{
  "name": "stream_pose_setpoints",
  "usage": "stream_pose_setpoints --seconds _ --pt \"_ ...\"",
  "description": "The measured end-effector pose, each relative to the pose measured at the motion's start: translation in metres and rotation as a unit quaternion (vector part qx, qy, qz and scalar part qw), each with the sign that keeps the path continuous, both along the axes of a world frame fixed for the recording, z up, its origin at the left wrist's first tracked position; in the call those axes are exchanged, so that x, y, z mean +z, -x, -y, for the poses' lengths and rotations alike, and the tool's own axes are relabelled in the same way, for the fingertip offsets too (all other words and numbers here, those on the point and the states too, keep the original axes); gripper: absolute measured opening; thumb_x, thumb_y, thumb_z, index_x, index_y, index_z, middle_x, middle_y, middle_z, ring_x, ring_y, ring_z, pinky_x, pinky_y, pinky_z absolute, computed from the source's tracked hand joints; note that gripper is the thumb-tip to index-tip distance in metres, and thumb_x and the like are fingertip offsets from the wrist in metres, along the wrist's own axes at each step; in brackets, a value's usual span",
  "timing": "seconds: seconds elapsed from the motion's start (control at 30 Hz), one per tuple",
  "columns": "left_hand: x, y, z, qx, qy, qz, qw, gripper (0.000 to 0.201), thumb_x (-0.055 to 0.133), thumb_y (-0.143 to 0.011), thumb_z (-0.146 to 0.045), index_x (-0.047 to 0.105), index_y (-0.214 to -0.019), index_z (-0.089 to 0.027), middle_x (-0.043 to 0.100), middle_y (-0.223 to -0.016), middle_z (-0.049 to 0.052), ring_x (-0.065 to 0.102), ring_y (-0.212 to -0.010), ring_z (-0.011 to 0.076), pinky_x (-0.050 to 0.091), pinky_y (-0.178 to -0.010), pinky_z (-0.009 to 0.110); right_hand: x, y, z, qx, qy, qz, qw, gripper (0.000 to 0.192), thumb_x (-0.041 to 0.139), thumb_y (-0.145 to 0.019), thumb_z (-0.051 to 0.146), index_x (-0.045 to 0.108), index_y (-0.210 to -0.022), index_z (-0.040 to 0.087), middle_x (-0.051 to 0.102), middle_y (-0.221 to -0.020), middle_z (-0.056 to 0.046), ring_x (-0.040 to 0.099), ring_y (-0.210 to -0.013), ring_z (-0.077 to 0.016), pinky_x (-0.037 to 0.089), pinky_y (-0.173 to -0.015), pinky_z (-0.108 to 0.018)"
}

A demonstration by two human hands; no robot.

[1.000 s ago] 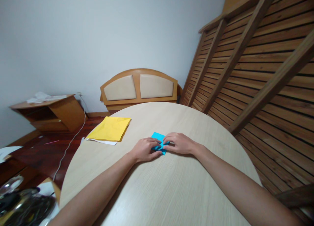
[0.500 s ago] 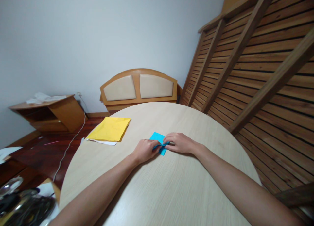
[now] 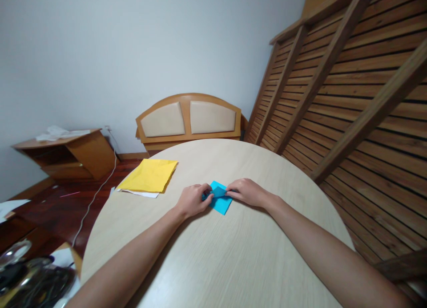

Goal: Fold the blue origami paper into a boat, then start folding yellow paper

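Pinching a blue paper (image 3: 220, 200) between them, the left hand (image 3: 192, 200) and right hand (image 3: 245, 192) meet near the middle of the round bench (image 3: 233, 254). Both hands grasp the sheet's upper part with fingertips, a flap raised, while its lower corner lies flat on the bench. A yellow paper (image 3: 150, 175) lies apart, at the bench's far left edge.

Not much to report on the person — both forearms are bare all the way to the bottom edge of the shot, no sleeves showing. The left hand (image 3: 192, 200) and right hand (image 3: 245, 192) are bare too — no gloves, rings, watch or bracelets visible.
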State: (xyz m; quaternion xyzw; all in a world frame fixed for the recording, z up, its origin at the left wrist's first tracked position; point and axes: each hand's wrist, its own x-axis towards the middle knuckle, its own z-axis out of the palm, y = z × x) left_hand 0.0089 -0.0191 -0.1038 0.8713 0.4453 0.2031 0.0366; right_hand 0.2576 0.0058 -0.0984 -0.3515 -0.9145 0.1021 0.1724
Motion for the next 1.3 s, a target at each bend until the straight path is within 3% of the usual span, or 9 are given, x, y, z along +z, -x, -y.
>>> stream_pose_setpoints --seconds 0.2,0.37,0.57,0.83,1.0,1.3 --pt "-0.006 0.000 -0.004 0.023 0.025 0.040 0.999 0.025 0.052 -0.093 -0.031 0.057 -0.116 -0.023 0.075 -0.092 0.002 0.069 -0.075 0.0177 0.051 -0.069 0.028 0.000 0.002 0.001 -0.044 -0.006 -0.011 0.999 0.026 0.055 -0.096 0.038 0.076 -0.092 0.024 0.076 -0.085 -0.005 0.067 -0.074 -0.0198 0.040 -0.065 -0.028" --pt "-0.010 0.001 -0.006 0.030 0.025 0.059 0.998 0.031 0.053 -0.091 -0.027 0.053 -0.122 -0.023 0.074 -0.092 0.002 0.068 -0.075 0.0175 0.052 -0.068 0.028 -0.003 0.009 0.002 -0.071 0.012 -0.055 0.996 0.026 0.054 -0.097 0.038 0.075 -0.097 0.023 0.076 -0.090 -0.005 0.068 -0.079 -0.0202 0.043 -0.070 -0.029" --pt "-0.012 -0.001 -0.007 0.029 0.034 0.069 0.997 0.032 0.053 -0.091 -0.022 0.052 -0.123 -0.022 0.074 -0.103 0.005 0.069 -0.076 0.0168 0.052 -0.067 0.027 -0.011 0.013 0.000 -0.099 0.042 -0.120 0.987 0.024 0.058 -0.095 0.034 0.068 -0.113 0.021 0.075 -0.088 -0.004 0.068 -0.079 -0.0197 0.045 -0.071 -0.028" --pt "-0.014 0.000 -0.007 0.057 0.027 0.041 0.997 0.034 0.056 -0.089 -0.020 0.054 -0.123 -0.024 0.074 -0.106 0.004 0.071 -0.086 0.0203 0.053 -0.074 0.030 -0.017 0.021 -0.001 -0.126 0.040 -0.123 0.984 0.021 0.051 -0.098 0.033 0.066 -0.105 0.020 0.072 -0.085 -0.004 0.066 -0.076 -0.0181 0.043 -0.067 -0.027" --pt "-0.018 0.002 -0.008 0.052 0.030 0.049 0.997 0.038 0.055 -0.089 -0.022 0.050 -0.127 -0.025 0.072 -0.115 0.005 0.070 -0.092 0.0210 0.053 -0.075 0.030 -0.019 0.024 -0.002 -0.142 0.035 -0.121 0.982 0.026 0.045 -0.100 0.031 0.063 -0.114 0.020 0.073 -0.094 -0.007 0.067 -0.082 -0.0198 0.044 -0.071 -0.028" --pt "-0.014 0.002 -0.008 0.059 0.030 0.033 0.997 0.045 0.053 -0.081 -0.011 0.052 -0.124 -0.022 0.072 -0.112 0.005 0.070 -0.089 0.0214 0.052 -0.079 0.032 -0.022 0.025 -0.004 -0.135 0.031 -0.137 0.981 0.020 0.056 -0.094 0.024 0.060 -0.113 0.021 0.071 -0.099 -0.006 0.066 -0.088 -0.0194 0.046 -0.077 -0.029"
